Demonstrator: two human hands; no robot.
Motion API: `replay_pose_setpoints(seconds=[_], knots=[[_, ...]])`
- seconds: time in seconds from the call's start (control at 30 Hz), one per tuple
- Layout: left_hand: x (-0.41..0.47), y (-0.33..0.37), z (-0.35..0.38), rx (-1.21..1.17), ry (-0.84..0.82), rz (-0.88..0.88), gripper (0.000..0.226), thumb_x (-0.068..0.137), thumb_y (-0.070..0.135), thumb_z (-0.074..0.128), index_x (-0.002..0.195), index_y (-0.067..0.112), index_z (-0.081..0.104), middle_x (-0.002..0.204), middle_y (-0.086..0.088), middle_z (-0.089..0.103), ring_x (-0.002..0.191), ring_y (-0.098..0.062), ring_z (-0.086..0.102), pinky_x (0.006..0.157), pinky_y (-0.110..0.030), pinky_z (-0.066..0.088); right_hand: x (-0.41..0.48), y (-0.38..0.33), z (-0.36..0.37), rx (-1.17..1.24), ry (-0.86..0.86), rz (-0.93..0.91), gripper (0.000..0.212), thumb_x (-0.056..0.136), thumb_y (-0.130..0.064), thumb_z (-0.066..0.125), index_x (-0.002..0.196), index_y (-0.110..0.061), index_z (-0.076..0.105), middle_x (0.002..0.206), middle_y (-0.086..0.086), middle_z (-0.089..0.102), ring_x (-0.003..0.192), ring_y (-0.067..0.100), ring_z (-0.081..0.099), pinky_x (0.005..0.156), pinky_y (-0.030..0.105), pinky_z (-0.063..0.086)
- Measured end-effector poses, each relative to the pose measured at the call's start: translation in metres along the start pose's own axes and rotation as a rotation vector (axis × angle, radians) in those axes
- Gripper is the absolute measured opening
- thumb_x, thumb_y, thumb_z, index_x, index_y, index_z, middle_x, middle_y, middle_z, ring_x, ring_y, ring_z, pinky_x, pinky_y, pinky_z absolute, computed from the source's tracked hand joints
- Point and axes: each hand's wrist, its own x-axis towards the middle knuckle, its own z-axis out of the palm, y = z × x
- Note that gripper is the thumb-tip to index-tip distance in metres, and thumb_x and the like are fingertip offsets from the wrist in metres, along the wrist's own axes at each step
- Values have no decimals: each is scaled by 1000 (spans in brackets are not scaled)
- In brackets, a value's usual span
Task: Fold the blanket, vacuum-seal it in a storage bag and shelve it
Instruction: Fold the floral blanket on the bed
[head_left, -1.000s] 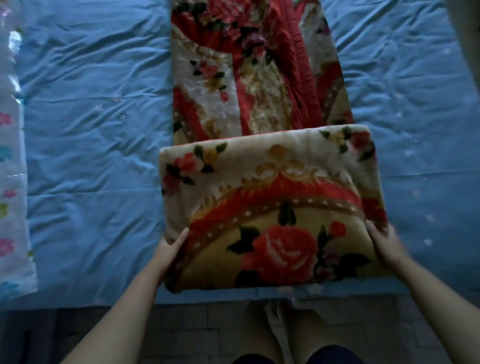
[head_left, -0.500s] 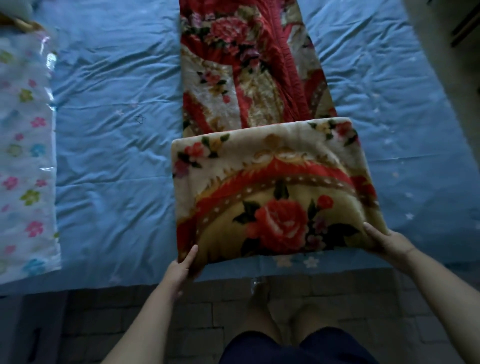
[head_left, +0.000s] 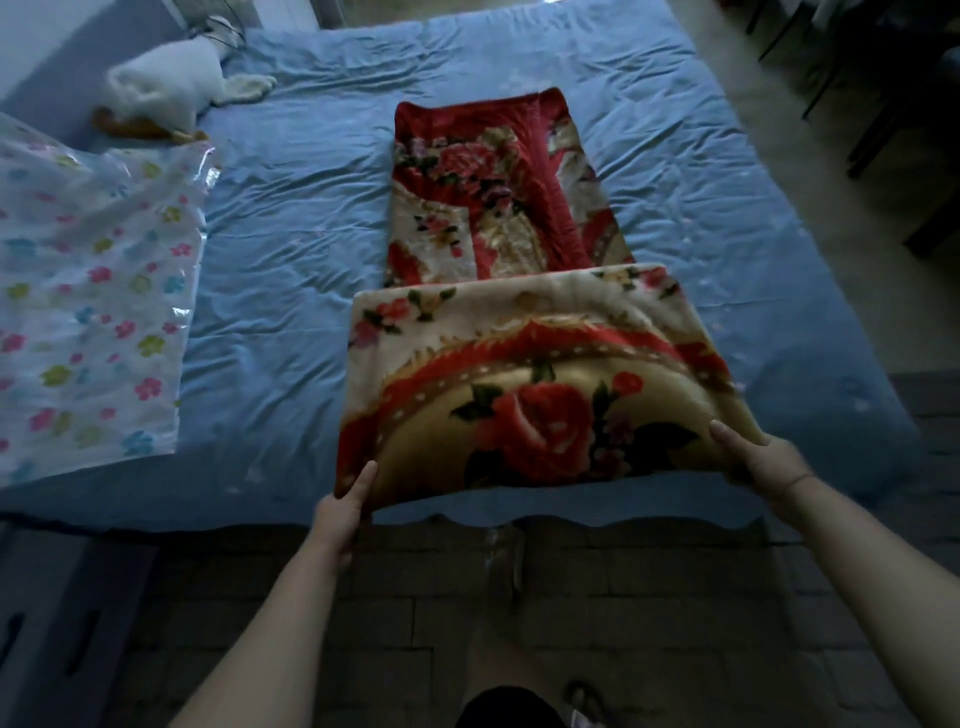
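Note:
A red and cream floral blanket (head_left: 519, 364) lies in a long narrow strip down the middle of the bed, its near end folded back over itself into a thick flap. My left hand (head_left: 345, 506) grips the flap's near left corner. My right hand (head_left: 758, 460) grips its near right corner, and that near edge is lifted off the sheet. A clear storage bag (head_left: 88, 312) printed with small coloured flowers lies flat on the left side of the bed, apart from the blanket.
The bed carries a wrinkled blue sheet (head_left: 291, 270), its near edge just in front of my legs. A white soft toy (head_left: 171, 88) lies at the far left corner. Dark furniture (head_left: 904, 104) stands on the floor at the far right. A brick-patterned floor (head_left: 415, 597) lies below.
The view has pulled back and up, showing the whole bed, the toy and more of the bag. Both hands have kept hold of the flap's near corners, and its near edge has lifted.

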Motion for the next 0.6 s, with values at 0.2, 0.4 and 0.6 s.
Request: replay_pose_setpoints(seconds=[0.2, 0.4, 0.6], knots=[[-87, -65, -26, -39, -13, -102, 46, 84, 39, 70, 113, 5, 63, 100, -16, 70, 92, -31, 66, 79, -35, 53, -77, 48, -39, -157, -77, 53, 89, 52, -63, 71, 116, -2, 59, 101, 15, 63, 94, 31, 61, 91, 47, 50], [-127, -101, -60, -31, -25, -165, 54, 78, 45, 72, 111, 2, 64, 95, -16, 71, 76, -29, 66, 77, -42, 54, -142, 83, -51, -227, -93, 58, 121, 17, -88, 65, 109, -9, 58, 103, 14, 61, 95, 32, 60, 82, 43, 51], [-132, -132, -97, 3, -46, -255, 100, 30, 75, 82, 103, 9, 67, 92, -13, 75, 87, -34, 70, 82, -43, 56, -184, 98, -43, -244, -95, 139, 126, 3, -88, 64, 101, -8, 62, 100, 19, 64, 93, 36, 60, 85, 47, 50]])
